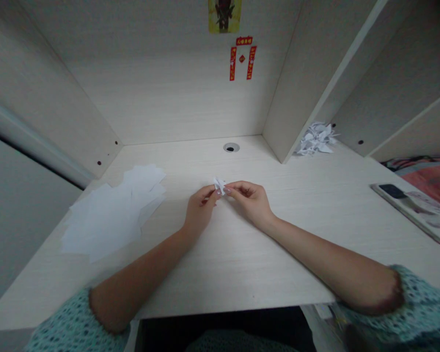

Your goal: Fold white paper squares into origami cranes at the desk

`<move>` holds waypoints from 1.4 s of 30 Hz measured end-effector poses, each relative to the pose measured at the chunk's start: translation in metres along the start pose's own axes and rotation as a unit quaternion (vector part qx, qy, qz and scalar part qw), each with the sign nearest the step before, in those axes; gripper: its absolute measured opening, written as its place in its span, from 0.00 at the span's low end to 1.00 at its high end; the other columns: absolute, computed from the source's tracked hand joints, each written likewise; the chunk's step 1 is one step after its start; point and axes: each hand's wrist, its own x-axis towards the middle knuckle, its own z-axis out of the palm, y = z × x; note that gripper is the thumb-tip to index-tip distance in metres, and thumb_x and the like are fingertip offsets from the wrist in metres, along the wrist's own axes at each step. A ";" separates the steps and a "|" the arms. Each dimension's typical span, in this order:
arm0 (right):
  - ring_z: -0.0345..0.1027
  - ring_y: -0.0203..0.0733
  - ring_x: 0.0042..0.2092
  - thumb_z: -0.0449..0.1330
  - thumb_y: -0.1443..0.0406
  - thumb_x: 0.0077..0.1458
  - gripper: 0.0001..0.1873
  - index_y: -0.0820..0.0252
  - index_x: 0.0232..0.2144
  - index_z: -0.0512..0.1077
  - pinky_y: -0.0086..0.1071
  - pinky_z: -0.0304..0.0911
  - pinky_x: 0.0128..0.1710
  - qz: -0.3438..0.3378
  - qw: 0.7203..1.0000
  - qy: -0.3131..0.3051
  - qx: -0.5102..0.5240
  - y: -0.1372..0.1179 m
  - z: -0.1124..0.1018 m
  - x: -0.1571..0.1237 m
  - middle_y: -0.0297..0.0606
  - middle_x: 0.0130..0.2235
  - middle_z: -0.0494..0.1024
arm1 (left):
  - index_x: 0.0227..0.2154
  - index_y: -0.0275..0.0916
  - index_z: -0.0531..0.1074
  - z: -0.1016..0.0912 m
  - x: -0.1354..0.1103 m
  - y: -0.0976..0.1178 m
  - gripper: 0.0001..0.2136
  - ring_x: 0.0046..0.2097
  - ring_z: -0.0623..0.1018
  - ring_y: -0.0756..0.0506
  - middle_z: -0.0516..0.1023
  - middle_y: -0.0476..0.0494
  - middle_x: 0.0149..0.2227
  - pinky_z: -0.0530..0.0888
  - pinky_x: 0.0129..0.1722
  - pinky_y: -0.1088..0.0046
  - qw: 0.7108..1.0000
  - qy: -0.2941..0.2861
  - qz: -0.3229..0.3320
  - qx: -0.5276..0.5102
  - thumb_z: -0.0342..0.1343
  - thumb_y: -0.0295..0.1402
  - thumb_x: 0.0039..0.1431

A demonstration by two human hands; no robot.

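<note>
A small folded piece of white paper [220, 186] is held between both hands, just above the middle of the desk. My left hand [201, 205] pinches its left side between thumb and fingers. From the right, my right hand [251, 199] pinches the other side with thumb and forefinger. The fingertips cover part of the paper, so its full shape is hard to make out. To the left of my left hand, several loose white paper sheets [110, 215] lie spread in an overlapping pile.
A heap of folded white papers [317, 139] sits at the back right beyond an upright panel [315, 73]. A phone [414, 208] lies at the right. The desk's cable hole [231, 147] is behind my hands. Red paper strips [232, 63] are stuck on the back wall.
</note>
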 end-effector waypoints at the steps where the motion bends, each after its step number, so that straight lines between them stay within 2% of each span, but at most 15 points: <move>1: 0.72 0.40 0.33 0.64 0.57 0.44 0.12 0.60 0.29 0.77 0.34 0.66 0.36 0.007 1.000 0.000 0.008 0.000 0.000 0.000 0.39 0.32 0.80 | 0.34 0.40 0.75 0.000 0.000 0.000 0.11 0.34 0.73 0.48 0.76 0.47 0.31 0.70 0.31 0.76 1.000 0.000 0.000 -0.003 0.53 0.38 0.53; 6: 0.72 0.39 0.31 0.66 0.57 0.42 0.13 0.60 0.29 0.77 0.33 0.66 0.35 0.020 0.999 -0.003 0.042 -0.001 0.002 0.000 0.38 0.30 0.80 | 0.31 0.39 0.75 -0.001 0.000 -0.001 0.11 0.34 0.73 0.49 0.75 0.47 0.31 0.69 0.30 0.76 1.000 0.006 -0.004 -0.016 0.52 0.40 0.54; 13: 0.73 0.40 0.32 0.66 0.56 0.42 0.14 0.62 0.28 0.76 0.35 0.68 0.36 0.015 1.000 -0.018 0.021 -0.004 0.003 -0.003 0.41 0.31 0.80 | 0.30 0.39 0.75 -0.002 0.000 0.000 0.14 0.30 0.70 0.50 0.73 0.49 0.26 0.67 0.29 0.76 1.000 0.016 -0.008 0.005 0.54 0.44 0.52; 20: 0.73 0.39 0.30 0.66 0.56 0.42 0.19 0.60 0.36 0.71 0.33 0.67 0.35 0.012 0.999 -0.010 0.039 -0.002 0.001 -0.003 0.37 0.28 0.79 | 0.24 0.38 0.74 0.000 0.000 0.006 0.16 0.28 0.70 0.50 0.72 0.49 0.22 0.66 0.29 0.76 0.999 0.028 -0.028 -0.002 0.53 0.47 0.51; 23: 0.72 0.38 0.30 0.66 0.57 0.42 0.18 0.60 0.35 0.71 0.32 0.65 0.34 0.015 0.999 -0.013 0.044 -0.003 0.002 -0.002 0.35 0.26 0.78 | 0.22 0.38 0.73 0.000 0.000 0.009 0.17 0.27 0.69 0.50 0.71 0.50 0.21 0.65 0.29 0.75 0.999 0.033 -0.024 -0.001 0.53 0.47 0.51; 26: 0.69 0.35 0.28 0.62 0.55 0.47 0.16 0.60 0.34 0.73 0.30 0.64 0.32 0.016 0.999 -0.002 0.044 -0.004 0.001 0.000 0.34 0.25 0.77 | 0.22 0.38 0.72 -0.001 0.000 0.009 0.16 0.27 0.68 0.51 0.70 0.50 0.21 0.65 0.29 0.76 0.999 0.042 -0.014 -0.005 0.53 0.46 0.52; 29: 0.67 0.35 0.28 0.59 0.54 0.50 0.15 0.60 0.28 0.76 0.29 0.61 0.29 0.014 1.000 -0.008 -0.002 -0.002 0.000 0.001 0.35 0.26 0.77 | 0.22 0.38 0.73 -0.001 0.001 0.007 0.16 0.27 0.68 0.51 0.70 0.50 0.22 0.64 0.29 0.75 0.998 0.057 -0.014 -0.004 0.53 0.46 0.52; 34: 0.67 0.37 0.28 0.63 0.54 0.45 0.15 0.60 0.24 0.77 0.30 0.60 0.28 0.020 0.998 -0.022 -0.061 0.003 -0.001 0.000 0.37 0.27 0.78 | 0.27 0.38 0.76 -0.001 0.000 0.005 0.17 0.29 0.69 0.50 0.72 0.48 0.25 0.65 0.29 0.75 0.999 0.051 -0.015 -0.010 0.53 0.47 0.52; 42: 0.65 0.37 0.27 0.63 0.55 0.45 0.13 0.60 0.21 0.76 0.31 0.59 0.28 -0.029 0.996 -0.001 -0.080 0.001 -0.001 -0.003 0.37 0.25 0.76 | 0.22 0.38 0.75 -0.001 0.000 0.006 0.16 0.27 0.69 0.51 0.72 0.49 0.22 0.65 0.28 0.74 0.999 0.051 -0.010 -0.016 0.54 0.46 0.51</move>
